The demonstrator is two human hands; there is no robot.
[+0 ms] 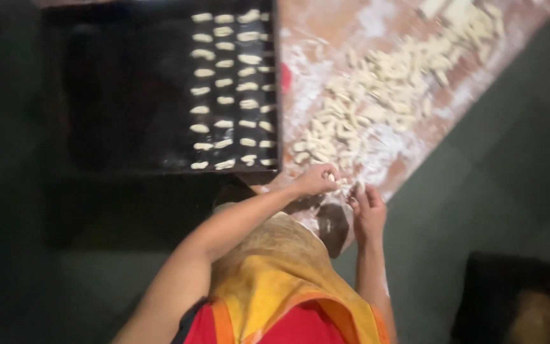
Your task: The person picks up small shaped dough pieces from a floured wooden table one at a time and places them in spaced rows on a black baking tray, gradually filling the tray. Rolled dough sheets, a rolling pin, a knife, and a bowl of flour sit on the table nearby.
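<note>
Both hands (342, 191) meet, fingers curled, forearms converging

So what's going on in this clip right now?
A person in a yellow apron works at the near end of a floured wooden board. The left hand and right hand are close together, pinching small pale dough pieces. A loose heap of cut dough pieces lies along the board. Beside it, a dark tray holds shaped pieces in neat rows on its right side; the rest of it looks bare.

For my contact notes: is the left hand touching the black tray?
Apart. The head view shows the left hand over the floured board, beyond the black tray edge.
</note>
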